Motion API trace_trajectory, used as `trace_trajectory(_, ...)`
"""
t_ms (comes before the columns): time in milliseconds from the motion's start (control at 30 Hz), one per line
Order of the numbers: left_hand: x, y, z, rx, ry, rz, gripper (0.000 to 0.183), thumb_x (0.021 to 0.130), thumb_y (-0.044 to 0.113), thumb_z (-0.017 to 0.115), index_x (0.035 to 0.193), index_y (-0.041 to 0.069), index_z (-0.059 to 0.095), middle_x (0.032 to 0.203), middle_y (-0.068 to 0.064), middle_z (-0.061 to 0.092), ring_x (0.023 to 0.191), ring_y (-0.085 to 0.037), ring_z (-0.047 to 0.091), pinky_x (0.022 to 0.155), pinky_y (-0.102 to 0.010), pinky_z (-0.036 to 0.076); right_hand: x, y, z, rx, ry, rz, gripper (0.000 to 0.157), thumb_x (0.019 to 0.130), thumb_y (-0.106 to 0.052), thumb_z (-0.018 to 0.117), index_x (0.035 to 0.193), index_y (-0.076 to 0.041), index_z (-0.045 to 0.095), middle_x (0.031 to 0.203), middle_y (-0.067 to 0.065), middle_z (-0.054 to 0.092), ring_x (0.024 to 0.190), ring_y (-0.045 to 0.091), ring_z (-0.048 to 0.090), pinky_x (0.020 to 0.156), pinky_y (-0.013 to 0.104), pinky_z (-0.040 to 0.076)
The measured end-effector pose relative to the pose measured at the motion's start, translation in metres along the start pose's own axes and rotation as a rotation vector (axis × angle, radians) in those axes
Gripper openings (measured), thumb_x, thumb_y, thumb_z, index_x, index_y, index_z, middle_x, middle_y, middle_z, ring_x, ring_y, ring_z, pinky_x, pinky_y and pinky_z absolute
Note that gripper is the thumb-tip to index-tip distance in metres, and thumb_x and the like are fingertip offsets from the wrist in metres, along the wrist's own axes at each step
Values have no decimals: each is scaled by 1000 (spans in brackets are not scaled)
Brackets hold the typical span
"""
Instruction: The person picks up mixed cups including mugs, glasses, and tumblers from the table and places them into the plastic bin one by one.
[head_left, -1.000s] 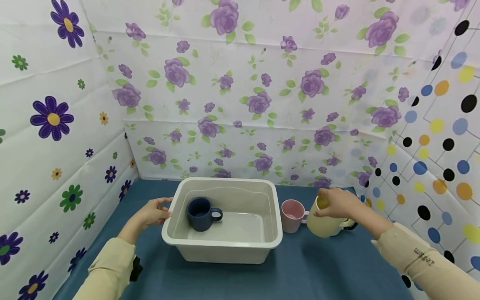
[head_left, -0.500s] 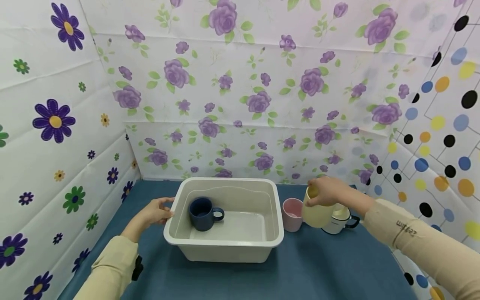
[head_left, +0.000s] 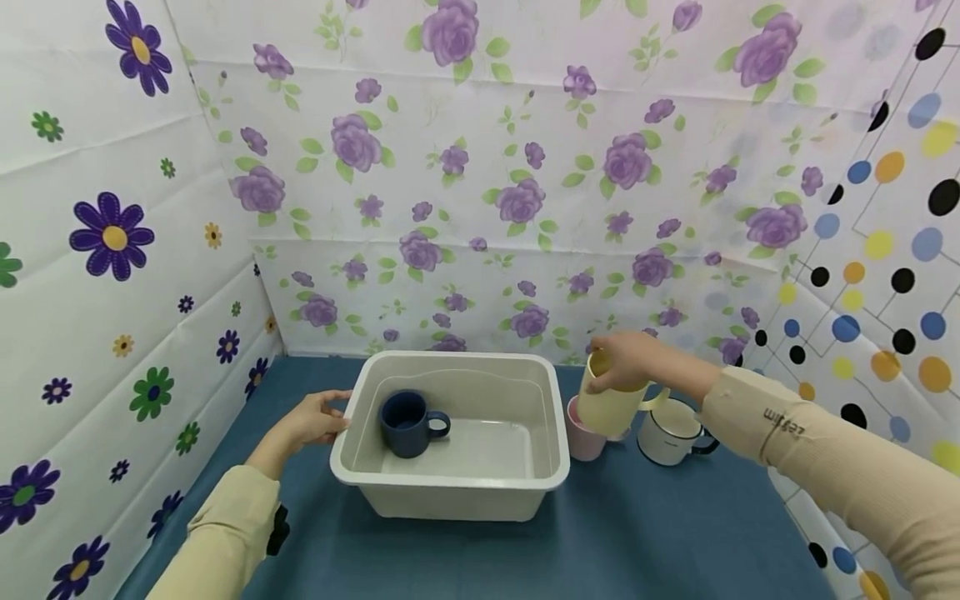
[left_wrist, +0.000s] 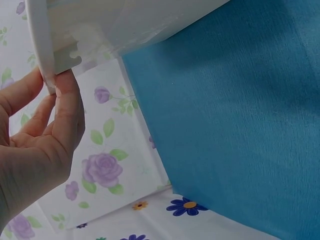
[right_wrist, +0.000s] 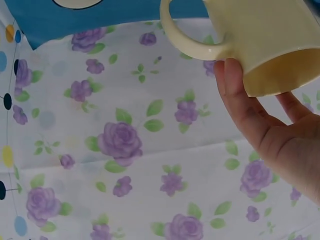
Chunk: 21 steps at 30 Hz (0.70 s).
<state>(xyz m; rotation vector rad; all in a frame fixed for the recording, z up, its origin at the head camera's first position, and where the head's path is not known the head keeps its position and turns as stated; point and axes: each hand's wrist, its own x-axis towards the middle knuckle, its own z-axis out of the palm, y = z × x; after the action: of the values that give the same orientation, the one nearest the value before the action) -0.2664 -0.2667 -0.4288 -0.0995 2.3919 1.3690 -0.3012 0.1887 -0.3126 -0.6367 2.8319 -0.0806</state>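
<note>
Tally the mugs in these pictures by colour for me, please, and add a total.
Yellow mug, in the right hand: 1
Dark blue mug, in the tub: 1
Pink mug: 1
White mug with dark rim: 1
Total: 4

The left arm reaches forward from the near left of the bin [head_left: 450, 487], and the left hand [head_left: 310, 421] pinches its left rim between thumb and fingers. The right arm stretches in from the bin's right, slanting toward it; the right hand [head_left: 643, 360] hangs near the bin's right side, thumb and fingers pointing downward in a pinching grip. Both wrists are bare below cream sleeves.
</note>
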Motion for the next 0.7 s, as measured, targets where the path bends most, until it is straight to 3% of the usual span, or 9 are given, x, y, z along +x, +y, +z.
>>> trace_trajectory(333,-3,3,-2,3,17,-1,60,92,1,56,144,-7,27,97,-17,60,73,-13,63,68,-33,56,12,-26,-10,-33,-63,-2,61,80,-44,68,125,-5,54,110,16,62,88,26,57,68,35,48)
trace_trajectory(567,-2,2,-1,2,15,-4,60,92,1,57,144,-7,28,94,-15,60,72,-13,63,67,-32,56,20,-39,-15,-33,-81,-6,66,81,-45,67,132,-6,51,124,18,58,107,34,56,85,46,48)
trace_trajectory(700,-1,3,2,-18,16,-6,60,91,0,57,144,-7,28,93,-14,60,72,-13,63,67,-32,56,24,-46,-16,-27,-86,-12,66,81,-44,68,132,-6,51,123,18,58,103,31,57,83,43,49)
